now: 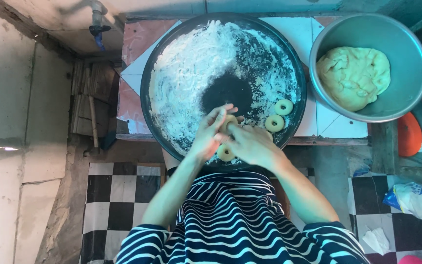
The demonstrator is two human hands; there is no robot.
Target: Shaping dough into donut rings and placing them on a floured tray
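Both forearms reach forward from striped sleeves and angle inward, so the two hands meet close together. The left hand (210,133) is held on edge, fingers stretched out straight and pointing up and to the right, palm turned toward the other. The right hand (251,143) lies knuckles up, fingers curled toward the left hand and touching it.

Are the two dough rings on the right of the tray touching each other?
Apart. The head view shows a dark strip of tray between the upper dough ring and the lower dough ring.
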